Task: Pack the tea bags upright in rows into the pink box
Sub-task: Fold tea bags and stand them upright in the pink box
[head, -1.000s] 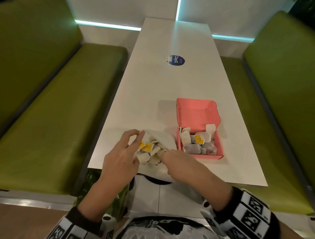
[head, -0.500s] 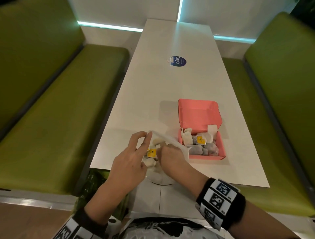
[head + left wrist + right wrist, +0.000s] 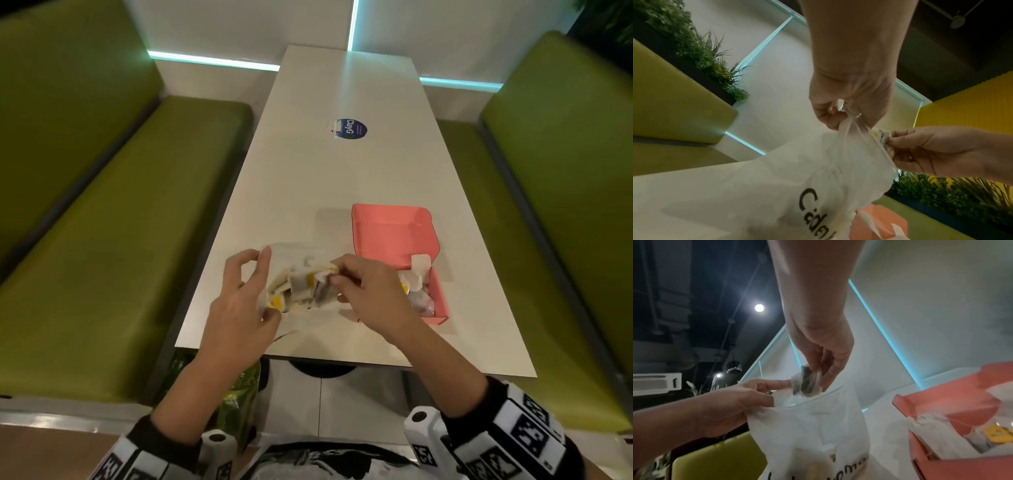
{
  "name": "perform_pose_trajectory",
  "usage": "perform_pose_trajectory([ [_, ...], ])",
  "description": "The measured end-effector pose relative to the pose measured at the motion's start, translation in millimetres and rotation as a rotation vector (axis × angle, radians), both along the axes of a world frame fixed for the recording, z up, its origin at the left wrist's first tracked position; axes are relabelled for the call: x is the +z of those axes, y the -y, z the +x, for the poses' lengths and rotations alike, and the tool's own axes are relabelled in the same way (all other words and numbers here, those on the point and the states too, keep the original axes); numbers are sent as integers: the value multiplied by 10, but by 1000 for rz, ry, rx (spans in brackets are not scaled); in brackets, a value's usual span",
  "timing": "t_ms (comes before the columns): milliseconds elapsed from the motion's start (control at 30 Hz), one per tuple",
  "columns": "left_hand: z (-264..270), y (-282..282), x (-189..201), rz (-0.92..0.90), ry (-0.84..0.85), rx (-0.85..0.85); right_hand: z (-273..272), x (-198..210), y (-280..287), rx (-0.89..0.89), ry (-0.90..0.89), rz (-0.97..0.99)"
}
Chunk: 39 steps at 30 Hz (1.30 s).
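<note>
Pinching a tea bag (image 3: 807, 382) just above the mouth of the white plastic bag (image 3: 809, 426), the right hand (image 3: 370, 291) grasps it by fingertips only; the left hand (image 3: 239, 308) clenches the bag's rim. The pink box (image 3: 394, 236) sits just beside, its tea bags apparently lying jumbled rather than upright. Risks: tag strings snagging, the limp sachet toppling.

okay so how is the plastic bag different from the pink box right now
The white plastic bag is soft and crumpled, held open at its rim by the left hand; the pink box is stiff cardboard, resting untouched on the table with its lid folded back. The right hand lifts a tea bag from the bag, not the box. Both hold tea bags.
</note>
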<state>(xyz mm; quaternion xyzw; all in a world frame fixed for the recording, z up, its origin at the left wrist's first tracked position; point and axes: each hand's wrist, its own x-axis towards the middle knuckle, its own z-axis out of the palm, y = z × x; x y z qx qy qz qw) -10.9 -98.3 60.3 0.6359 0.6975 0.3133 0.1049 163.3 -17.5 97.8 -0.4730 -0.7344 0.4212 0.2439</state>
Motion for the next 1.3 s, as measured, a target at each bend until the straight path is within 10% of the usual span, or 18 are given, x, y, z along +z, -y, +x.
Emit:
perform_pose_trajectory([
  [333,71,-327,-467,49,-134,-50,192,5,-44,-98,-296,-187],
  [667,147,-384,-871,-440,-275,-245,470,-50,-94,-259,-261,-234],
  [800,345,-447,-510,-108,168,-37,452,-68,-103,-237,-312,-254],
  [967,685,-624,-135,-33,929,-273,273,-180,-121,-191,-297,-185],
  [1133,955,-670,-116,-63,1006,-39,123,-347,-12,-278,-92,30],
  [1300,811,-713,-279,-58,886,136,339,-331,-36,5,-189,-305],
])
